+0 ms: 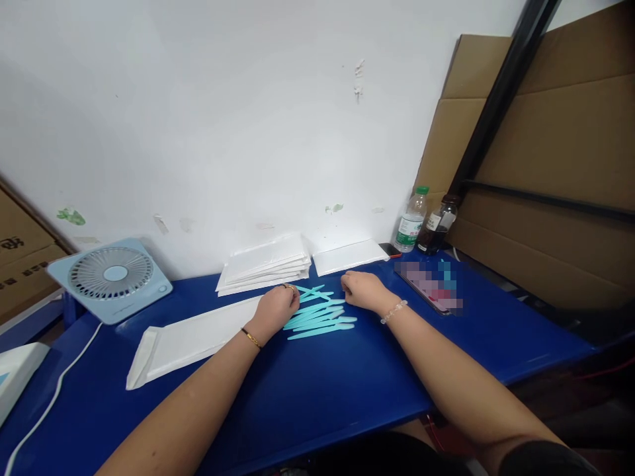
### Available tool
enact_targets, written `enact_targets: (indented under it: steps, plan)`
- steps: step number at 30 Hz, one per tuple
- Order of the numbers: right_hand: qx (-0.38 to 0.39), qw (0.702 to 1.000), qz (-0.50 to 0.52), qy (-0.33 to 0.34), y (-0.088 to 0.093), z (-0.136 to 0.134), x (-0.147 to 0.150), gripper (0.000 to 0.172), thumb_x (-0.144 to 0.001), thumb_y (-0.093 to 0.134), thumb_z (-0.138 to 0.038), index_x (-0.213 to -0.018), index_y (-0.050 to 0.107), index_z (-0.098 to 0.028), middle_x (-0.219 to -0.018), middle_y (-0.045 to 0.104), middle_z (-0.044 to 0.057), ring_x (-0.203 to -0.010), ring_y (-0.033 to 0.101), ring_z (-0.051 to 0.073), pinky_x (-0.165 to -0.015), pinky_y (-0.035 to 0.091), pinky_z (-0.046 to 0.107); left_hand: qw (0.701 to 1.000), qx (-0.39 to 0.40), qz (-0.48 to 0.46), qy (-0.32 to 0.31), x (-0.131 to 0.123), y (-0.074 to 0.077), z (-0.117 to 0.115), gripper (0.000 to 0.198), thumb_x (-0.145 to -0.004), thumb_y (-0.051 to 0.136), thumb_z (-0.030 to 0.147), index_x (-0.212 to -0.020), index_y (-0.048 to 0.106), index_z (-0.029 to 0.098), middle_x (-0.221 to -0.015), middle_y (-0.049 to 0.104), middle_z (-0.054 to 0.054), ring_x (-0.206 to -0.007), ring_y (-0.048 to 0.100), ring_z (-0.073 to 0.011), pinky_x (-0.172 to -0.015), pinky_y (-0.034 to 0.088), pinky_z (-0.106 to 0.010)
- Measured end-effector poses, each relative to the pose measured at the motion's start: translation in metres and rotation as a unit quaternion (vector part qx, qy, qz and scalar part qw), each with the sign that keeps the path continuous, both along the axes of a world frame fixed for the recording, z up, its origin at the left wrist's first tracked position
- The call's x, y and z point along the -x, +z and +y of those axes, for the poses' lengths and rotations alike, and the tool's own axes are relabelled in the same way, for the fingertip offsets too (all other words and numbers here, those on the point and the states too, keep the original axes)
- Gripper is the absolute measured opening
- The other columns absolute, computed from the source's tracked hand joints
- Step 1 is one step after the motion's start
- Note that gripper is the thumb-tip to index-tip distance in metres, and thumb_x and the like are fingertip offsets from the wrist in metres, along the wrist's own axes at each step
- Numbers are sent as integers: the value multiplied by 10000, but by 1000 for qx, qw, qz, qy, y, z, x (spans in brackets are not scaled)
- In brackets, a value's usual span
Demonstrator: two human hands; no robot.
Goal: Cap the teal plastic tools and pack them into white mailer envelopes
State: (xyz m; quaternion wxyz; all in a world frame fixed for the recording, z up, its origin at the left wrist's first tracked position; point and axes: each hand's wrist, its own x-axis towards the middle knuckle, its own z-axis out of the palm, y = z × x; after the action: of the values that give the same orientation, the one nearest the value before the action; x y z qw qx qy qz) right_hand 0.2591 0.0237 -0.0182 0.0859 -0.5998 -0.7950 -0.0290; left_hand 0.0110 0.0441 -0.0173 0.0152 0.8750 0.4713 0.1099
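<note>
Several slim turquoise plastic sticks (317, 317), tapered at one end, lie in a loose pile on the blue table. At the pile's left side is my left hand (278, 307), its fingers closed at the end of a turquoise stick (311, 291). My right hand (362, 289) is curled beside the right ends of the pile; its fingertips are bent under, so what they hold, if anything, is hidden. Partly behind my left hand and forearm lies a long white padded envelope (193, 337), flat on the table.
A stack of white envelopes (265, 261) and another white envelope (350, 256) lie by the wall. On the left are a blue fan (116, 274) and its white cable (62, 383). A phone (424, 287), a water bottle (411, 221) and a dark drink bottle (436, 228) are on the right.
</note>
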Motion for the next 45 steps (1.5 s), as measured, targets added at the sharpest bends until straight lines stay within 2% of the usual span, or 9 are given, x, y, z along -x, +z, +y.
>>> enact_targets:
  steps: [3,7,18,25,30,35,37,41,45]
  plan:
    - [5,992,117,54,-1,1,-5,120,-756,554,-112,-812,639,-175,-838,669,63,-711,592,161,-589,404,237,1000,-9,-28,-10,1,0,1,175,-876,414,229,-793,563,189,-785,618,-49,-699,584,-177,-594,378,-267]
    - [8,952,286,111,1,3,-10,147,-836,515,-173,-890,652,-175,-830,665,38,-691,580,134,-628,445,241,997,-31,-60,-46,3,-2,4,172,-894,401,228,-845,563,195,-842,616,-47,-758,586,-181,-652,401,-276]
    - [2,931,339,133,1,2,-7,194,-805,529,-108,-969,594,-188,-842,674,15,-734,593,128,-686,443,250,996,-27,-64,-49,3,-2,5,231,-934,355,256,-869,568,193,-857,612,-50,-790,584,-180,-717,415,-281]
    - [-49,941,304,140,7,-6,8,262,-785,579,-106,-1022,566,-218,-840,700,13,-909,569,195,-831,417,344,994,-21,-85,-71,-2,3,0,234,-929,379,265,-892,599,194,-884,631,-52,-810,584,-181,-724,417,-286]
    - [-10,939,310,149,14,-10,7,261,-794,586,-145,-1042,581,-225,-829,708,7,-858,593,187,-769,437,316,988,-7,-113,-100,-2,5,1,271,-936,386,308,-929,639,212,-925,649,-45,-876,590,-186,-792,438,-296]
    - [-75,968,235,37,13,-1,-26,142,-797,571,-179,-910,655,-203,-869,690,45,-821,602,186,-727,437,296,992,-6,-102,-79,7,-8,13,357,-927,343,220,-1179,596,205,-1146,626,-73,-1086,530,-210,-938,425,-340]
    - [-61,982,178,-10,9,2,-39,85,-760,619,-203,-828,669,-198,-808,683,45,-738,602,182,-670,424,282,994,-2,-87,-72,10,-14,18,365,-913,360,199,-1195,591,212,-1190,607,-73,-1127,501,-213,-961,414,-351]
    - [-1,994,98,-48,-2,8,-44,51,-692,689,-228,-734,677,-202,-733,676,54,-638,588,180,-551,368,263,995,18,-91,-46,12,-18,22,261,-880,441,239,-1048,640,215,-1043,634,-69,-1058,515,-229,-899,435,-358]
    - [-11,995,76,-69,-9,11,-31,61,-684,663,-149,-642,646,-189,-706,664,70,-636,589,180,-541,357,255,993,46,-104,-16,11,-15,21,152,-836,494,275,-836,625,197,-898,630,-60,-946,537,-233,-807,450,-343]
